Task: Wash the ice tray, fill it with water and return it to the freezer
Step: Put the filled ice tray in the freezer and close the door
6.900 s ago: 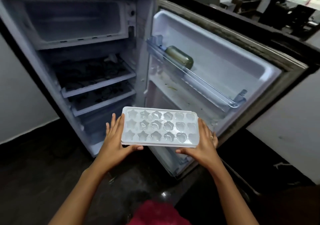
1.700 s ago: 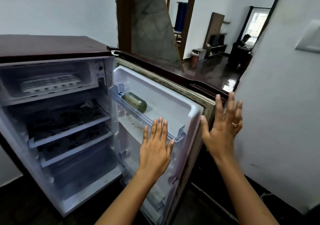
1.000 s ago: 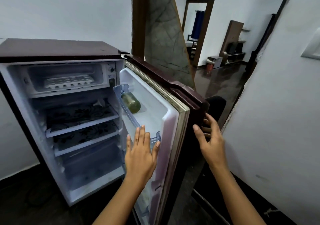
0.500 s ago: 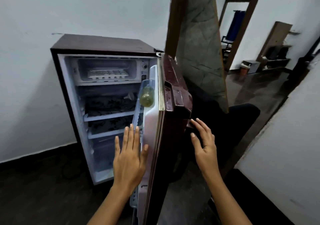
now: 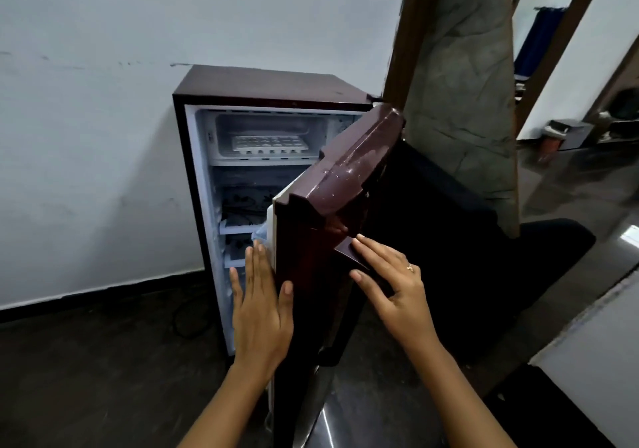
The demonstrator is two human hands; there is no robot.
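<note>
Ice tray (image 5: 266,144) is sitting in the freezer compartment (image 5: 311,126), past the half-open door (image 5: 328,205). Both hands are lying flat, gripping nothing: left hand (image 5: 261,309) against the door's inner edge, right hand (image 5: 394,285) on its outer face. A hard push would be risking pinched left fingers, or water slopping from the tray.

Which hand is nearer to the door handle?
The right. The right hand has its fingertips on the handle, on the outer face of the door; the left hand lies flat on the inner side.
</note>
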